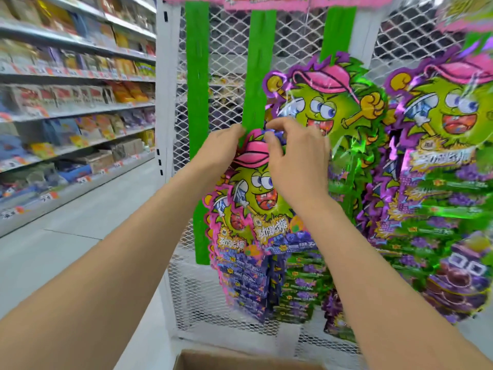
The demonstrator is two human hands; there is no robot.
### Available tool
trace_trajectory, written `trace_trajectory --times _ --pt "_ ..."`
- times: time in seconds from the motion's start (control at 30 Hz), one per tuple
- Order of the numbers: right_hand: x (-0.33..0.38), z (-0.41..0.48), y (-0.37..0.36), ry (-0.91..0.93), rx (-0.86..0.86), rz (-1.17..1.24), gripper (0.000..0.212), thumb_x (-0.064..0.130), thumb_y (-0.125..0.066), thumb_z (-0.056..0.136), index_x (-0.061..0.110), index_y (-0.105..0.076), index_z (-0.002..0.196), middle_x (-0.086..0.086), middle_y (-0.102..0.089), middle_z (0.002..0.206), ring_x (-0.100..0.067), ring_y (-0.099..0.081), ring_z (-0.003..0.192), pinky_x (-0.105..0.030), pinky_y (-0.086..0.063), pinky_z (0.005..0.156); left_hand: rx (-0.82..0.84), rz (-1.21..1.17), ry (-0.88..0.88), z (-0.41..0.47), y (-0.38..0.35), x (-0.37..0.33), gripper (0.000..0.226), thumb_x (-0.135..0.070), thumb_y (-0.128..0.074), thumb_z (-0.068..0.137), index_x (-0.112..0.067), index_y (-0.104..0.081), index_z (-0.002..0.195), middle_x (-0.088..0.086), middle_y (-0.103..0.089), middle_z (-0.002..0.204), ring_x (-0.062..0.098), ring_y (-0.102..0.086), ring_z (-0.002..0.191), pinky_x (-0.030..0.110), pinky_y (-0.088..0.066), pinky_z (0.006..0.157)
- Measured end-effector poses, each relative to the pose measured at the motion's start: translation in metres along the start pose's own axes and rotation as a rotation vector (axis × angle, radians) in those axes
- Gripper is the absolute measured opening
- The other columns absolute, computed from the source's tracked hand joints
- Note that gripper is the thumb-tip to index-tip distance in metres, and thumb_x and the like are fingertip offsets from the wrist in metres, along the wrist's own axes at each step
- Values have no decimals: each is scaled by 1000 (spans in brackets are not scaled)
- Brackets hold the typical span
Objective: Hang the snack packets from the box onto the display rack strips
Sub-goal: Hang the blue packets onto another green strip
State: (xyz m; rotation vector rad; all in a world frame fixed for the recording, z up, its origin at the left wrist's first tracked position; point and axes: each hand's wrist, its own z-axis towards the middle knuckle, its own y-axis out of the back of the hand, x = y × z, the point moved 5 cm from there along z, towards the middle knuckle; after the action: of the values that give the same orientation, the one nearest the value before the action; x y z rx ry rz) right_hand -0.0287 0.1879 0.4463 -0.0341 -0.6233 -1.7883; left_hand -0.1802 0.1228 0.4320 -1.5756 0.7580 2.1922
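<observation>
Packet (256,198) was held against the lower half of the middle green strip (258,62), above a stack of like packets (248,284) hung toward the strip's bottom end. Its top edge was pinched from both sides: left hand (224,148) at the left corner, right hand (296,161) with fingers curled over the header. Film was judged light, thin, glossy, probably slippery, easily crumpled; grip was judged best kept at the sealed header. Box (240,360) rim was noted beneath the rack (229,36).
</observation>
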Motion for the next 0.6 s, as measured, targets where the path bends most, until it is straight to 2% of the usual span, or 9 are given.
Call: trace_trajectory --times 0.1,0.17,0.2,0.3,0.37,0.4,0.47,0.5,0.6 --pt "-2 9 -5 -12 -26 65 18 36 -60 100 29 -73 110 6 -74 97 -28 -59 102 -45 -41 93 23 1 42 0 7 1 43 -60 -59 90 -21 -59 71 -4 -53 61 24 -49 72 36 -35 72" --pt "-2 13 -7 -27 -36 94 17 35 -61 97 27 -74 106 5 -75 92 -28 -64 97 -49 -46 92 46 -3 57 0 10 1 51 -69 -66 78 -18 -69 77 -5 -65 63 24 -61 73 34 -46 77" --pt "-3 15 -8 -34 -38 106 17 35 -62 96 27 -75 104 5 -75 91 -28 -66 95 -49 -48 91 46 2 55 1 12 0 54 -71 -69 75 -17 -73 82 -4 -70 68 24 -66 76 34 -51 81" --pt "-3 19 -7 -62 -42 136 16 35 -63 93 27 -76 99 9 -73 86 -25 -67 90 -47 -50 88 48 -19 39 -2 15 -3 50 -66 -76 78 -16 -75 84 -2 -72 72 21 -68 71 32 -54 75" --pt "-4 19 -6 -77 -37 147 14 34 -66 91 26 -77 96 13 -68 80 -23 -68 88 -46 -50 90 82 -44 50 -2 14 -2 52 -67 -79 73 -16 -77 84 0 -76 80 22 -71 74 39 -61 80" --pt "-5 19 -6 -82 -26 144 14 34 -67 90 26 -77 95 14 -69 79 -22 -68 88 -45 -49 91 80 -41 51 -3 15 -3 52 -66 -79 74 -15 -78 84 0 -76 82 20 -71 73 37 -61 78" --pt "-6 13 -8 -83 9 124 14 34 -68 90 25 -78 94 11 -74 85 -20 -68 89 -41 -47 92 62 2 29 -10 16 -6 45 -62 -75 86 -16 -75 83 -2 -71 78 15 -61 65 28 -47 65" --pt "-7 9 -9 -72 18 113 14 33 -67 91 25 -78 94 10 -75 88 -20 -68 90 -41 -46 92 58 31 7 -12 16 -6 44 -60 -71 91 -17 -74 83 -3 -68 76 14 -55 64 28 -41 64" --pt "-11 -6 -10 -35 26 85 15 33 -65 94 24 -75 101 6 -76 94 -24 -68 94 -46 -48 93 64 100 -197 -23 15 -9 45 -50 -63 102 -11 -71 83 -2 -56 65 10 -43 55 27 -35 60"
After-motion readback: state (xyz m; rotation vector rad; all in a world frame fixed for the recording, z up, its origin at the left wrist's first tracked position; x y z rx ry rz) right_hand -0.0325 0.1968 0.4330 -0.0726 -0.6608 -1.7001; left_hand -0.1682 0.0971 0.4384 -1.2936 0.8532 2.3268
